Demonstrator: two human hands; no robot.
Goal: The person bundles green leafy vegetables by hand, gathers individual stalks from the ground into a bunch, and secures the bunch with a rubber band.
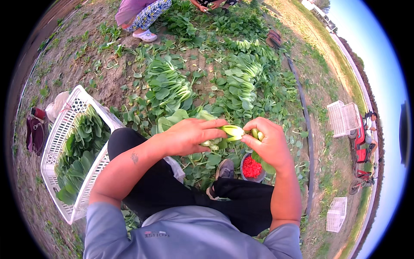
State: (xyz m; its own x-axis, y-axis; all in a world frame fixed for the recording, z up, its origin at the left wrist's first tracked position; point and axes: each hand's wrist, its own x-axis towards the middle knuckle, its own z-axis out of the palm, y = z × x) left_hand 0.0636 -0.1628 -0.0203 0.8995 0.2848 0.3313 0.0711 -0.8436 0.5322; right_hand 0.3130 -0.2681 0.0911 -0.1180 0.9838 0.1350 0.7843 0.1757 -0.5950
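My left hand (194,134) is closed around leafy greens with pale stems (212,142), their leaves pointing left. From between its fingers a pale green stem base (234,132) sticks out to the right. The thumb and fingers of my right hand (266,139) pinch at that base, and several green stalks (257,134) are tucked in this palm. Below my right hand a round tub (252,166) holds bright red pieces that I cannot identify. Ahead of my hands two rows of picked leafy greens (169,85) (244,79) lie on the ground.
At my left stands a white plastic crate (48,171) of leafy greens, beside a dark red bag (35,136). Two people crouch ahead; one wears a white clog (145,35). A dark hose (304,106) runs along the right. Beyond it are white crates (336,215) and a person on a red vehicle (360,145).
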